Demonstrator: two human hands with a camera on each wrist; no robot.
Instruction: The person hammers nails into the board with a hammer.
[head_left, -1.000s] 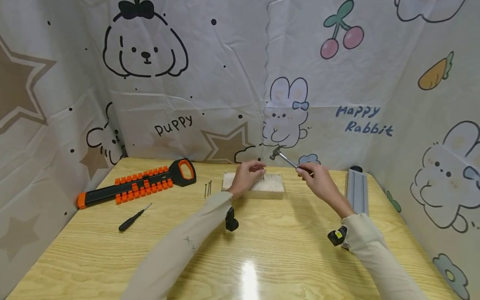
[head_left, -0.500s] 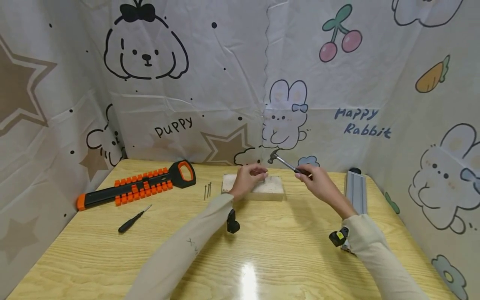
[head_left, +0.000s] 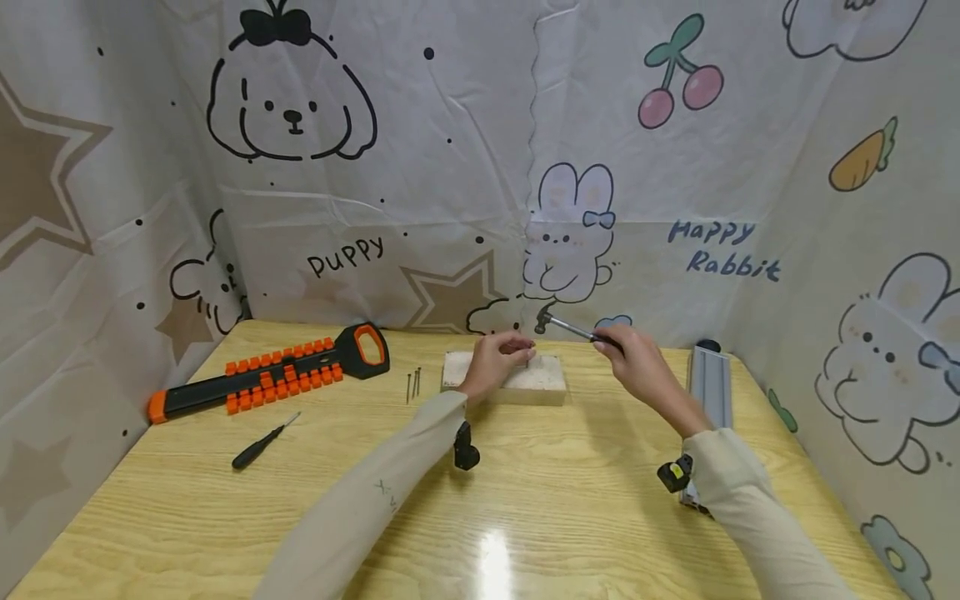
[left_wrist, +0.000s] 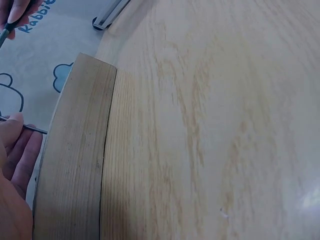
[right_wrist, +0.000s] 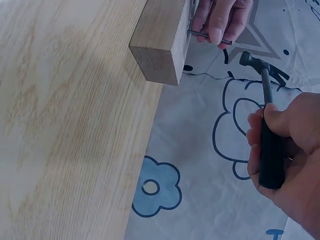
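Note:
My left hand (head_left: 491, 367) pinches a nail (right_wrist: 200, 34) between thumb and fingers. The nail stands upright with its point at the top face of a pale wooden block (head_left: 536, 387); whether the tip has sunk in cannot be told. In the left wrist view, part of the nail shank (left_wrist: 38, 130) shows between the fingers and the block. My right hand (head_left: 637, 362) grips a small claw hammer (right_wrist: 267, 82) by its black handle. The hammer head (head_left: 543, 320) hangs in the air just above the nail, apart from it.
Several loose nails (head_left: 413, 385) lie left of the block. Farther left are a black screwdriver (head_left: 262, 442) and a black-and-orange holder (head_left: 277, 371). A long grey metal tool (head_left: 711, 387) lies at the right, partly under the right forearm. A printed cloth (head_left: 450, 183) hangs behind the table.
The hammer head has come down a little toward the nail as the right hand tilted it. The left hand keeps its pinch on the nail. The head view has shifted slightly.

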